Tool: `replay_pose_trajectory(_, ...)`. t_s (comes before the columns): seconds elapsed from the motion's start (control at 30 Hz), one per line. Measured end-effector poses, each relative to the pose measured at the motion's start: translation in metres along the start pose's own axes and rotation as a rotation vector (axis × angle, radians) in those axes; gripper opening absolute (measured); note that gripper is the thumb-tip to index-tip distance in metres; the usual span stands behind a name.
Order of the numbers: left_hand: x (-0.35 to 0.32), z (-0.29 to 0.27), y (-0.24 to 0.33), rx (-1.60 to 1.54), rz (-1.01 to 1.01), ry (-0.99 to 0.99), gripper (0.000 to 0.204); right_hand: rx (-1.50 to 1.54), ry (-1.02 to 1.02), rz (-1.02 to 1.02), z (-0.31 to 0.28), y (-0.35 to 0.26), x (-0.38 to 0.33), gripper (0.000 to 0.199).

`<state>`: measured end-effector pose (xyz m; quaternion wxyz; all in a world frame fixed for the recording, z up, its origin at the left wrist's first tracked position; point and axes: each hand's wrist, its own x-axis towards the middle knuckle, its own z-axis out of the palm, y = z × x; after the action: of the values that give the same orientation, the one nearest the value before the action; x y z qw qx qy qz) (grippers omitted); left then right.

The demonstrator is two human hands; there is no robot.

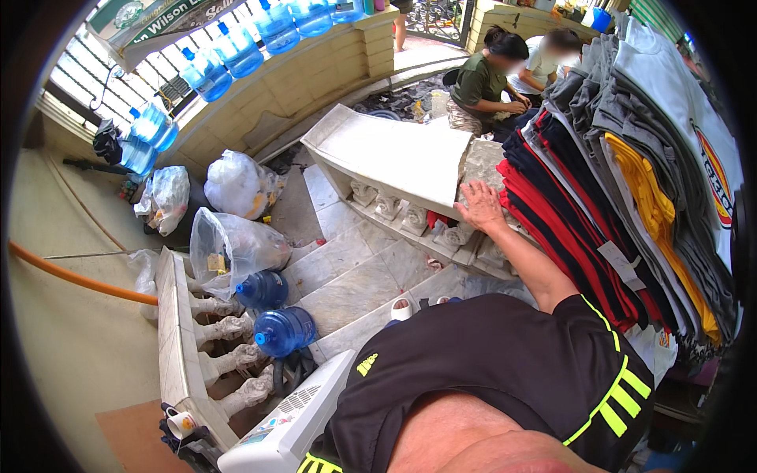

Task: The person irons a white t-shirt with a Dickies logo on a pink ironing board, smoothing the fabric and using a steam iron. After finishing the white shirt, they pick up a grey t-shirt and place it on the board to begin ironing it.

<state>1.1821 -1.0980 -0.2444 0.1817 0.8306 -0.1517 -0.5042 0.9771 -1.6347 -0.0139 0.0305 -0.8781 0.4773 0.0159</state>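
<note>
Head view, right hand (481,206) noted first: laid palm down with fingers spread and flat on the near end of the stone handrail (394,154). Gripped nothing, only rested there. Left hand not seen anywhere in the picture.

Handrail located up the stairs, running away from the hand toward the upper left, carried on short carved balusters (386,206). Judged heavy, rigid and fixed. Judged smooth on top, perhaps slippery, so better leaned on with a flat palm or gripped over its edge than pinched.

Hanging shirts (583,213) recorded just beside the hand on the right, red and navy nearest, grey and yellow further out, with a paper tag (619,264) dangling. Judged soft, light and limp. Best taken by a hanger or a bunched fold. Sleeves crowded close against the forearm.

Marble steps (347,292) logged below the hand, with a pair of sandals (402,309) on the nearest step. Two blue water jugs (284,331) found lying at the left side of the steps against a second balustrade (177,331), with stuffed clear plastic bags (236,248) beside them. Judged a narrowing of the way down. More jugs (236,51) lined along the outer wall. Two seated people (481,83) noted beyond the handrail, well apart from the hand.
</note>
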Motion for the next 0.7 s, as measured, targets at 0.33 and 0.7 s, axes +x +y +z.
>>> replay_pose_trajectory(0.33, 0.068, -0.063, 0.029, 0.592, 0.170, 0.026, 0.045, 0.144, 0.337, -0.132, 0.003, -0.001, -0.005, 0.054)
replay_pose_trajectory(0.7, -0.043, -0.076, 0.520, -0.664, 1.233, -0.189, 0.031, 2.353, -1.315, 0.061, 0.025, -0.187, -0.104, 0.072)
